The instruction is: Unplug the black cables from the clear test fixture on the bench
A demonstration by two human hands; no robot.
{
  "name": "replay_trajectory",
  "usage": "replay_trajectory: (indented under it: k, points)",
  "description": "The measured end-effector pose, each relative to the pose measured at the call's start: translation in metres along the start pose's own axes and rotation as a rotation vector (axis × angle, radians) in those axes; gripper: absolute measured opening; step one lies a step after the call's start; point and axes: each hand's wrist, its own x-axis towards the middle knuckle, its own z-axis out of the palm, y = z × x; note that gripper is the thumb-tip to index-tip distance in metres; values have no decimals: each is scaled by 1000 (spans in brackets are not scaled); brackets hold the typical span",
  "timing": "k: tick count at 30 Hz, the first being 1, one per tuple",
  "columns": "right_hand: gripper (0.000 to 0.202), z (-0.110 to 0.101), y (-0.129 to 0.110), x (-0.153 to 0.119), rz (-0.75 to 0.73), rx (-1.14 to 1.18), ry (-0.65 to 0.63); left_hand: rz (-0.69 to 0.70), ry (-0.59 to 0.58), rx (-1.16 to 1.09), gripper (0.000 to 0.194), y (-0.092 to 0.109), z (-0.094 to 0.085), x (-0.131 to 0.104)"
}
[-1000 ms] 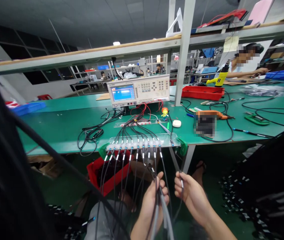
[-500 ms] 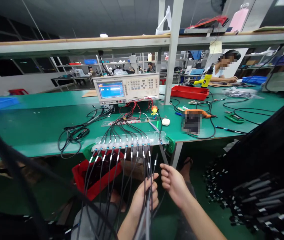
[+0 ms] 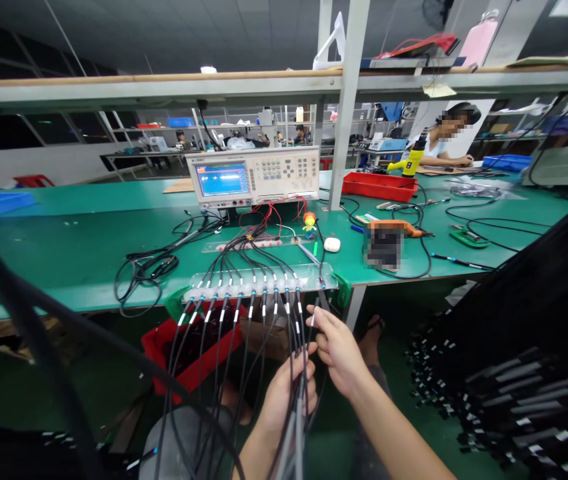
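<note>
Cables [image 3: 244,333] (thin, black, with white bands near their plugs) hung from a clear connector strip [image 3: 259,283] at the front edge of the green surface [image 3: 64,253]. Their lower lengths were gathered in the closed grip of the left hand [image 3: 289,393]. One plug end [image 3: 313,319] was pinched by the right hand [image 3: 339,350] just below the strip. A tester [image 3: 254,177] stood behind, a red bin [image 3: 189,353] below.

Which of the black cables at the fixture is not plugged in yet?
The rightmost cable, pinched by the right hand: its white-banded end hangs free below the clear fixture, while the others sit in their sockets.
</note>
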Motion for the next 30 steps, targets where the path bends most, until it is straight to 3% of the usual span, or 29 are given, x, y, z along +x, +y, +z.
replay_trajectory:
  k: [9,19,30]
  points:
    - [38,-1,-16,7,-51,50,41,49,182,-133,25,0,-3,4]
    - [26,4,-26,11,5,164,70,51,145,-248,26,1,-4,7]
    - [16,8,-35,19,32,247,76,37,156,-307,28,7,9,5]
